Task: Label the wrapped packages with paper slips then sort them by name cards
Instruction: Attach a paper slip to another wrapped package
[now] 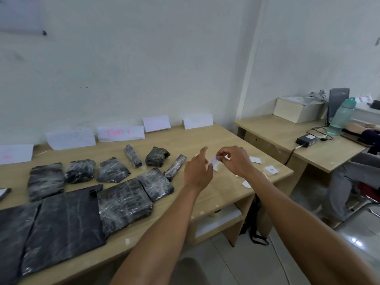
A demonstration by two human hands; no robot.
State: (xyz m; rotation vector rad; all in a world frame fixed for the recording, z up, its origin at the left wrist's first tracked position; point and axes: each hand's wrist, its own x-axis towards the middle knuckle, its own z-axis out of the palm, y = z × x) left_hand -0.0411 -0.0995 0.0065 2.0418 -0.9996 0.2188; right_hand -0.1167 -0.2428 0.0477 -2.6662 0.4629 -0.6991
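Note:
Several black wrapped packages lie on the wooden table, small ones in a row behind, big flat ones in front. Folded white name cards stand along the wall edge; one reads "Tim" in pink. Both hands hover over the table's right part. My right hand pinches a small white paper slip at its top. My left hand touches the slip's lower left edge with thumb and fingers, index finger pointing up. More slips lie on the table to the right.
A second desk at right carries a white box, a green water bottle, a black device with cables. Another person sits there on a red chair. A black bag hangs beside the table's shelf.

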